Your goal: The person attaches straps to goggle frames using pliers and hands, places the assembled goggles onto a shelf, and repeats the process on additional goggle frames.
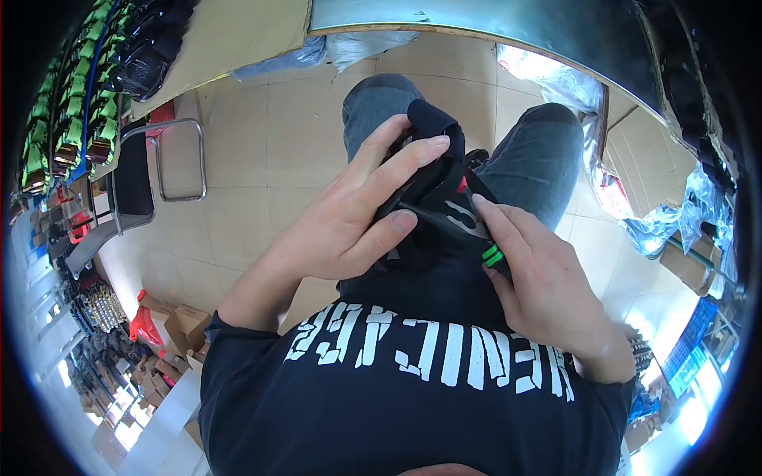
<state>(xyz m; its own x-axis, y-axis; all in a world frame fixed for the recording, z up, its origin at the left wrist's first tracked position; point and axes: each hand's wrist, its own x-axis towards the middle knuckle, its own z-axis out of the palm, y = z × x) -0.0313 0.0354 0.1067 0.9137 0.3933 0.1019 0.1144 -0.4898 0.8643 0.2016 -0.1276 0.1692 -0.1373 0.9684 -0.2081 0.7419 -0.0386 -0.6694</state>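
Above my lap, my left hand point(361, 202) is closed round a pair of black goggles point(432, 170), thumb below and fingers over the top. The lens side cannot be made out, and the fingers cover part of the curved frame. A dark strap with a pale grey mark point(460, 218) runs from the goggles toward my right hand point(540, 270). That hand pinches the strap between thumb and fingers, and bright green bands point(492, 255) show at its fingertips. A small red patch point(463, 185) sits by the goggles.
A dark-topped table point(492, 32) stands in front of my knees, with plastic bags point(369, 47) under its edge. At the left are a metal-framed chair point(131, 182), racks of goggles with green straps point(75, 103) and cardboard boxes point(178, 325). A blue screen point(689, 349) is at the right.
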